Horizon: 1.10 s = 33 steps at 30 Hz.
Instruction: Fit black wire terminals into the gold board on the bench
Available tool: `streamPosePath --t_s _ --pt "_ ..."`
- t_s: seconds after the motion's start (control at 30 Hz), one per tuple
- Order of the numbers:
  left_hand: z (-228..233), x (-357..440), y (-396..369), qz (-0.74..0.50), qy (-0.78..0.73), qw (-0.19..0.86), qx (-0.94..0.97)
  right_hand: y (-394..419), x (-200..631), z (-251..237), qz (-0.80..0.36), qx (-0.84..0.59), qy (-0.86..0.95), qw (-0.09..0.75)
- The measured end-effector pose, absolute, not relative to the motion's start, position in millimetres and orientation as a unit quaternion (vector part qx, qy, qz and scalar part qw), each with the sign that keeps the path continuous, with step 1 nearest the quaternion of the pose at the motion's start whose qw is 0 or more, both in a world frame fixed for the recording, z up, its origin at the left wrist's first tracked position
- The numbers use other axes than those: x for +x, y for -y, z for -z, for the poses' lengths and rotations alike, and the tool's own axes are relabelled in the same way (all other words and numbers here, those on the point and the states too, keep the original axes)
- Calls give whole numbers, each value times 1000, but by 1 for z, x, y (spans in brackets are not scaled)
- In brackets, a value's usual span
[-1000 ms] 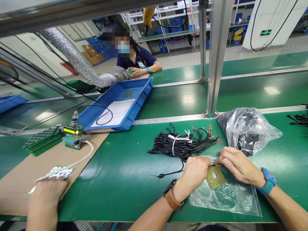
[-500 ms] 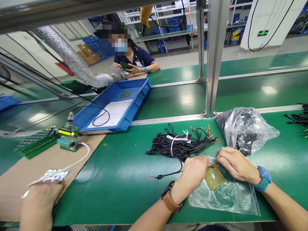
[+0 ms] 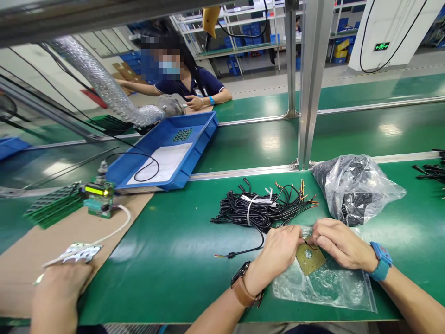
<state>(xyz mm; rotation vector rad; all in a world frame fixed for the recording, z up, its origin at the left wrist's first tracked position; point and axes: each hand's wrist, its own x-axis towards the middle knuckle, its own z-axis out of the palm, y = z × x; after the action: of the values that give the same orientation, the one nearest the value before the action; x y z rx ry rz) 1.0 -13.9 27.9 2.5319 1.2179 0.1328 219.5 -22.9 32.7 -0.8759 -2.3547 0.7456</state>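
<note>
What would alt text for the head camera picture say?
Two bare hands, the left hand and right hand, pinch a small yellowish circuit board over a clear plastic bag on a green bench, beside a tied bundle of black cables. Another person's hand rests at lower left.

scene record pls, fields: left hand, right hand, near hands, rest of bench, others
left hand: left hand grips the edge of the small brass-coloured board
right hand: right hand pinches at the board's top edge; a thin wire seems to meet it there
near hands: board lies over a clear zip bag; tied black cable bundle just behind; plastic bag of black parts
rest of bench: blue tray, lit display module
others: co-worker's hand lower left; seated person across
</note>
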Motion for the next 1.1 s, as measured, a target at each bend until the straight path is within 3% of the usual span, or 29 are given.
streamPosePath --t_s 0.1,0.3,0.47,0.57,0.73,0.93,1.1 --pt "-26 -1 14 -63 -427 178 884 22 220 -32 -259 -339 870 249" --pt "-24 -3 12 -207 -445 299 818 21 232 -37 -278 -442 755 397" --pt "-29 -3 11 -300 -446 338 772 23 232 -39 -259 -451 755 400" --pt "-31 -3 12 -304 -446 337 771 25 227 -34 -233 -418 765 431" --pt "-31 -3 13 -301 -439 347 772 28 220 -25 -215 -411 783 415" --pt "-27 6 22 -317 -398 413 755 35 209 -24 -287 -442 734 429" --pt "-28 13 30 -377 -399 356 756 35 207 -24 -385 -476 645 457"
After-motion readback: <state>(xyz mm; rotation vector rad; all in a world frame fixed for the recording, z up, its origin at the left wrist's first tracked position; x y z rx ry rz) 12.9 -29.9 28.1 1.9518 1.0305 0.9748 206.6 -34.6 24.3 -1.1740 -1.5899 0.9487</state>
